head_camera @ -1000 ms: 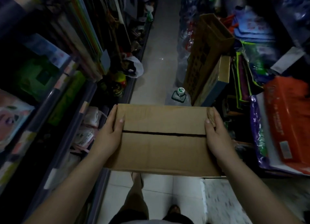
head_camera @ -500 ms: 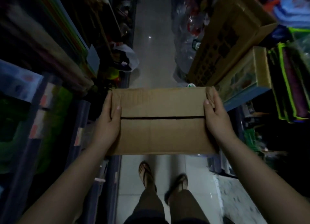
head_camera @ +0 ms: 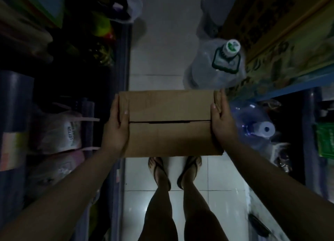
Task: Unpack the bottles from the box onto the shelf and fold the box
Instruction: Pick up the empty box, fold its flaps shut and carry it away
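I carry a closed brown cardboard box (head_camera: 169,123) in front of me, above my feet. A dark seam runs across its top where the two flaps meet. My left hand (head_camera: 115,128) grips the left end, thumb on top and fingers down the side. At the right end, my right hand (head_camera: 221,121) holds the box the same way. The flaps hide whatever is inside the box. Shelves (head_camera: 122,63) run along both sides of the narrow aisle.
A large clear water jug (head_camera: 216,65) with a green-and-white cap stands on the floor just beyond the box, right of centre. More clear jugs (head_camera: 253,125) lie at the right under a blue shelf. White bags (head_camera: 59,132) fill the low left shelf. Pale floor tiles (head_camera: 162,42) stretch ahead.
The view has tipped downward and I have stepped forward: the water jug now sits close beyond the box and my feet show below it. Both hands keep the same hold.
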Motion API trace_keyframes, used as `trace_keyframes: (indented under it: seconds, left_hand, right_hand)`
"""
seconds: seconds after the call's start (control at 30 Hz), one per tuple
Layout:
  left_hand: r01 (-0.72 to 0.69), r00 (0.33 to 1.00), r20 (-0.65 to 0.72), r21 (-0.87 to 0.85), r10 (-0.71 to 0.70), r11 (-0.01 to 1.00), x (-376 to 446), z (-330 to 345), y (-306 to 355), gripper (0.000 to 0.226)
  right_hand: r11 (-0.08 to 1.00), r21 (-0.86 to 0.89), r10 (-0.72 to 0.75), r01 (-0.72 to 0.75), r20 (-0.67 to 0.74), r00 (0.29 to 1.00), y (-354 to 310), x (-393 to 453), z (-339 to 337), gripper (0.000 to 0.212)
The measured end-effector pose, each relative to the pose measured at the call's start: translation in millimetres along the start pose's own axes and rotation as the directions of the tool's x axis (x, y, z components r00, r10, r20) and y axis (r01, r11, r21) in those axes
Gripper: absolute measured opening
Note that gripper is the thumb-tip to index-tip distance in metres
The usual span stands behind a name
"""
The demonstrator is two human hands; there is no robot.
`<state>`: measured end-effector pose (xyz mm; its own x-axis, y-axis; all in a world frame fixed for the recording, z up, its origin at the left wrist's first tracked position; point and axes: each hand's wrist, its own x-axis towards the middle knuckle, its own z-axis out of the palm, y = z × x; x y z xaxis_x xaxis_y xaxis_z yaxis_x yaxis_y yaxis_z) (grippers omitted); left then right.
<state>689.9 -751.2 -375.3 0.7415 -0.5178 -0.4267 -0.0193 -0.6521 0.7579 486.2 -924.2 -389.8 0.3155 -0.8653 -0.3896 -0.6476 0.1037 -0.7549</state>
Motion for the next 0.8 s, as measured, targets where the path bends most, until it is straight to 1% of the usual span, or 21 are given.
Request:
trace_keyframes:
  seconds: [0.1,0.23,0.3,0.33,0.4,0.47,0.53,0.6,0.63,0.67,0.8]
  left_hand:
    - [0.001,1.000,0.031,0.077,-0.004,0.997,28,32,-40,0.053]
    - [0.001,0.995,0.101,0.154,-0.017,0.988,72,76,-103,0.053]
    - [0.000,0.993,0.119,0.172,-0.021,0.985,92,100,-134,0.055]
    - [-0.005,0.992,0.125,0.168,-0.017,0.986,101,112,-147,0.055]
    - [0.009,0.991,0.132,0.179,-0.033,0.984,113,135,-175,0.055]
    - [0.021,0.988,0.146,0.192,-0.049,0.981,122,156,-201,0.055]
    - [0.053,0.984,0.159,0.194,-0.085,0.980,127,172,-227,0.056]
    - [0.086,0.980,0.162,0.199,-0.119,0.976,130,186,-252,0.057]
    - [0.094,0.979,0.158,0.200,-0.127,0.975,131,192,-263,0.058]
    - [0.109,0.978,0.153,0.199,-0.141,0.974,132,197,-274,0.058]
    - [0.129,0.972,0.176,0.152,-0.155,0.980,131,218,-310,0.060]
  right_hand:
    - [0.999,-0.049,0.011,-0.012,-0.022,1.000,50,19,33,0.053]
    - [0.997,-0.060,0.037,-0.038,-0.014,0.999,126,53,78,0.047]
    - [0.998,0.000,0.070,-0.070,0.023,0.997,162,70,99,0.036]
    - [0.996,0.018,0.089,-0.089,0.020,0.996,179,78,109,0.035]
    - [0.994,0.015,0.112,-0.112,0.005,0.994,211,92,126,0.044]
    - [0.992,0.026,0.122,-0.122,0.022,0.992,239,105,141,0.050]
    - [0.981,0.046,0.185,-0.186,0.039,0.982,263,113,154,0.050]
    - [0.959,0.113,0.255,-0.260,0.062,0.965,283,121,164,0.044]
    - [0.958,0.131,0.246,-0.254,0.069,0.967,290,123,169,0.043]
    - [0.959,0.123,0.249,-0.256,0.075,0.966,294,125,173,0.047]
    - [0.974,0.072,0.211,-0.216,0.071,0.975,331,129,191,0.067]
